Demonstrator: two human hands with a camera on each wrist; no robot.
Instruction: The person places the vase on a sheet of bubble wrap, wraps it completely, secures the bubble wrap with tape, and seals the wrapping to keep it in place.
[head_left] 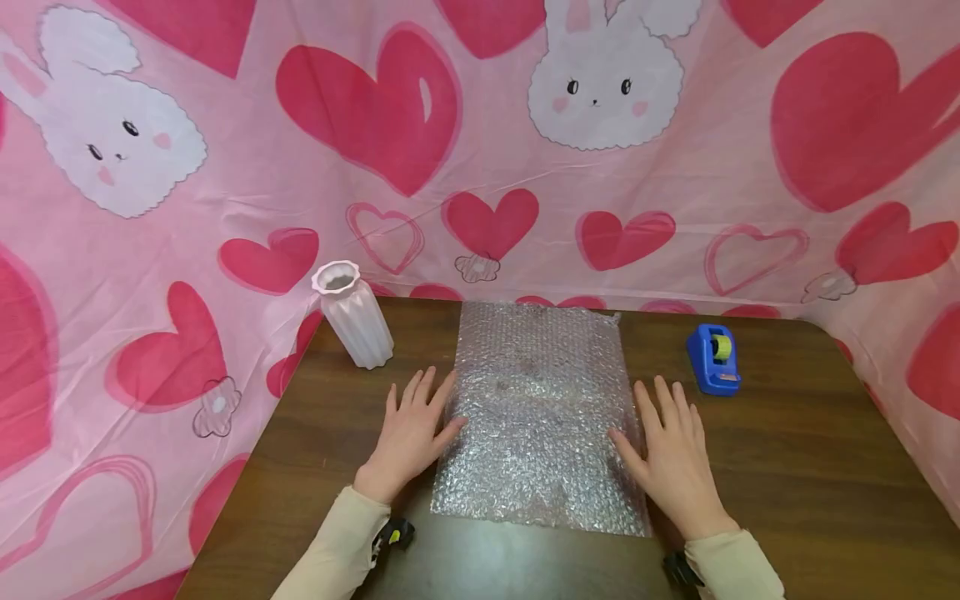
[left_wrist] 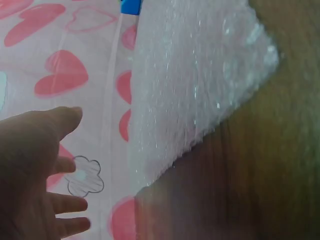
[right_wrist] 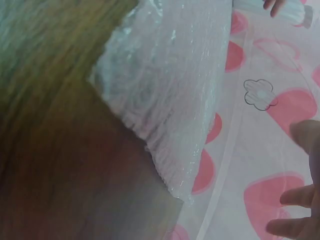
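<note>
A sheet of clear bubble wrap (head_left: pixel 540 417) lies flat on the brown wooden table (head_left: pixel 795 467), running from near the back edge toward the front. At its left edge is my left hand (head_left: pixel 408 433), fingers spread and straight, the thumb overlapping the sheet in the head view. My right hand (head_left: pixel 671 454) is at the opposite edge with straight fingers, its thumb tip over the wrap's border. Neither hand grips anything. Both wrist views show the bubble wrap (left_wrist: pixel 200 65) beside the hand, its cut edge slightly uneven.
A white ribbed vase (head_left: pixel 356 321) stands at the back left of the table. On the right, beyond my right hand, sits a blue tape dispenser (head_left: pixel 712 367) with a yellowish roll. A pink cloth (head_left: pixel 495 167) with hearts and rabbits hangs behind the table and along its sides.
</note>
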